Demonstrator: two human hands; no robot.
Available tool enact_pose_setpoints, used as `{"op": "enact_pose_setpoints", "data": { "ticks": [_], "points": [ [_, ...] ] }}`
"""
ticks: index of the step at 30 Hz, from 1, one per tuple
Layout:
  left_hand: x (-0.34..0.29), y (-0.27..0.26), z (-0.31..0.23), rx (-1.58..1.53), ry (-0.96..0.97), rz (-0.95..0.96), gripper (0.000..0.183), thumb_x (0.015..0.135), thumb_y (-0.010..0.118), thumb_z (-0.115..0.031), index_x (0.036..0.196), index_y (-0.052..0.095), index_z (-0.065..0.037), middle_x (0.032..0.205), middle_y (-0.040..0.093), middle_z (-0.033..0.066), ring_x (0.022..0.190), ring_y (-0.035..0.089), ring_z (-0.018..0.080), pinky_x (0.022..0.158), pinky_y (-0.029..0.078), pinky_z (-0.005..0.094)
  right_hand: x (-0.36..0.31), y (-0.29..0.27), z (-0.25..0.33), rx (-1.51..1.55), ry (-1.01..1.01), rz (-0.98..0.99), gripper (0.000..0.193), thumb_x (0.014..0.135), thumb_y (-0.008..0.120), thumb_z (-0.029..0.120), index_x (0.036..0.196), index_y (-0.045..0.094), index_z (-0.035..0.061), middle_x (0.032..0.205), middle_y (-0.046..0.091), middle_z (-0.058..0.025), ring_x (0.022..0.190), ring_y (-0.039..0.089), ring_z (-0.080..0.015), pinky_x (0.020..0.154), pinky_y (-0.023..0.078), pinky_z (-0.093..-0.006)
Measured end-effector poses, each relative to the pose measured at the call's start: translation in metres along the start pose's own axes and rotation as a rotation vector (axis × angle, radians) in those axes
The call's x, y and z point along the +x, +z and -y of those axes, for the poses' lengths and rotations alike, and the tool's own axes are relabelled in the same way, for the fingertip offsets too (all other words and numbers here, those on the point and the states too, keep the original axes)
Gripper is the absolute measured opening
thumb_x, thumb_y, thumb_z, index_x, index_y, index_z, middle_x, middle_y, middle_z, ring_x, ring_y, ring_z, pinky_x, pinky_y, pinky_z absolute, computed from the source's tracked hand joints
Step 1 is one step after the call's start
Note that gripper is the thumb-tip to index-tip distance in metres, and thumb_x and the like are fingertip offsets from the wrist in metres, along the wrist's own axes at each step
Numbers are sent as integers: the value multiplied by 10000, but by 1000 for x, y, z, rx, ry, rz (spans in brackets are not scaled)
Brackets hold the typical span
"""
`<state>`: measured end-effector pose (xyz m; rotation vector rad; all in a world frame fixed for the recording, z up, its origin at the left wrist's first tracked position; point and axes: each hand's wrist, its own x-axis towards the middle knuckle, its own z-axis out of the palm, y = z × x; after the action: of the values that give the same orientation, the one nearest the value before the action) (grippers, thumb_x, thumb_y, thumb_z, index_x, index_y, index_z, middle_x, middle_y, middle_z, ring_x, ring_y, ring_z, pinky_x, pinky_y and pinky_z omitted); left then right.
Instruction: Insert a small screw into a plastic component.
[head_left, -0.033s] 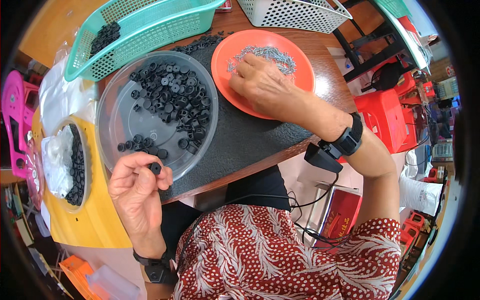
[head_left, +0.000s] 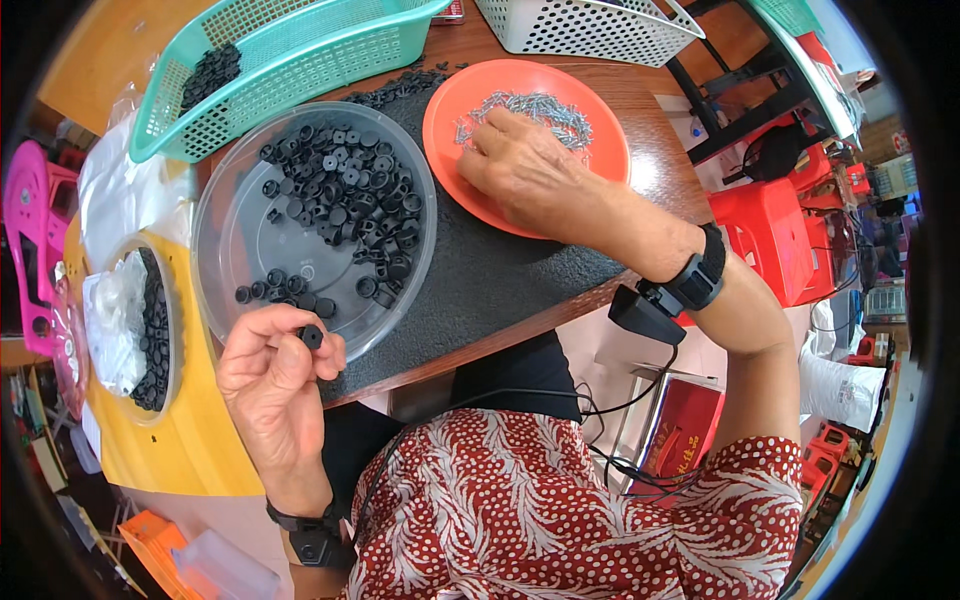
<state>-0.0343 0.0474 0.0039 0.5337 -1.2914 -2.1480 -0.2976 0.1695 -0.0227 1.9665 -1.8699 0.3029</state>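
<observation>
Near the front rim of a clear round tub (head_left: 222, 290), my left hand (head_left: 275, 375) pinches a small black round plastic cap (head_left: 311, 337) with a hole in its face. Many similar loose black caps (head_left: 345, 190) lie inside that tub. My right hand (head_left: 525, 170) reaches into an orange-red round plate (head_left: 445, 110), its fingers curled down at a heap of small silvery screws (head_left: 545, 108). The back of the hand hides its fingertips, so I cannot make out what is between them.
A turquoise basket (head_left: 330, 60) with black parts stands at the back left, a white perforated basket (head_left: 590, 40) at the back right. Loose black bits (head_left: 400, 88) lie between basket and plate. Left is another tub (head_left: 176, 330) of black parts. A cable (head_left: 520, 392) crosses my lap.
</observation>
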Motion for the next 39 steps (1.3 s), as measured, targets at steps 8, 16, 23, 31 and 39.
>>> {"op": "enact_pose_setpoints", "data": {
  "ticks": [8,16,23,31,39],
  "points": [
    [0,2,-3,-29,-8,13,236,808,659,-137,930,567,42,735,580,116,587,517,164,652,442,346,-13,-4,-5,240,298,-143,105,643,555,17,743,587,11,669,569,-129,719,557,-309,647,451,-400],
    [2,6,0,-60,-34,33,243,811,657,-159,921,570,39,706,566,106,586,521,156,639,434,344,-18,-24,-1,720,788,18,134,692,588,31,817,601,-13,651,594,-125,613,588,-243,569,465,-344],
    [1,10,-1,-49,-20,39,246,813,656,-159,924,570,43,702,564,104,592,516,155,644,430,340,-24,-23,-1,887,772,-70,149,709,574,7,843,634,-17,608,564,-70,556,534,-134,527,442,-290],
    [2,12,1,-33,-22,88,200,832,629,-138,926,547,19,743,546,92,588,434,146,592,359,309,-27,-22,-2,1117,798,-131,102,760,581,7,841,642,-7,615,547,10,589,508,-65,510,421,-244],
    [1,13,2,-40,-52,47,276,787,685,-162,918,570,52,746,581,104,599,525,158,645,446,330,-30,-15,-4,1068,822,-162,78,815,577,48,809,600,-26,606,542,-26,604,509,-86,544,434,-260]
  ]
}}
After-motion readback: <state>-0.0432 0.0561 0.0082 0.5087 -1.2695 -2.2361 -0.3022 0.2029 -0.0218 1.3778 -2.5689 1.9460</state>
